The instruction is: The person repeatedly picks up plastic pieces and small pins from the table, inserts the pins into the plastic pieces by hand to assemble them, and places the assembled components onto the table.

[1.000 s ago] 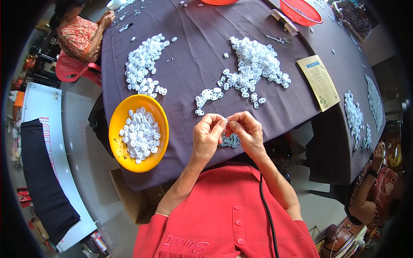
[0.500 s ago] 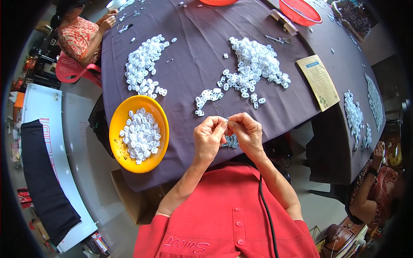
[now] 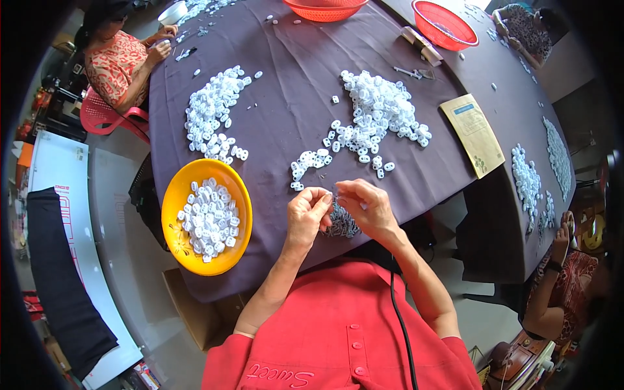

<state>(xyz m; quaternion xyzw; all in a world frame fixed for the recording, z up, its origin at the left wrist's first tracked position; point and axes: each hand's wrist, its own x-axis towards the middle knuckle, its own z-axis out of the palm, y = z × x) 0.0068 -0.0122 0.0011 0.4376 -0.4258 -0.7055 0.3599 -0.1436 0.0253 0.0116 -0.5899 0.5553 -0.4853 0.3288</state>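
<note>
My left hand (image 3: 307, 218) is closed in a pinch, with a small white piece (image 3: 330, 194) just showing at the thumb and fingertip. Close beside it, my right hand (image 3: 368, 209) has loosely bent fingers, thumb and forefinger apart. A pale spot shows beneath its fingers, too small to make out. Under both hands lies a heap of small grey metal pieces (image 3: 342, 224), partly hidden. Just beyond, a short curved row of white two-holed plastic pieces (image 3: 311, 164) runs toward a large pile of the same pieces (image 3: 383, 107).
A yellow bowl (image 3: 170, 244) of white pieces stands at left, below another white pile (image 3: 211, 114). A brown envelope (image 3: 472, 135) lies at right. Red baskets (image 3: 445, 25) and a screwdriver-like tool (image 3: 408, 71) are farther back. Other people sit around the dark-clothed table (image 3: 279, 97).
My right hand has parted from the left, its thumb and forefinger opening from their pinch. The left still pinches. The grey heap shows more, and the whole view has tilted slightly.
</note>
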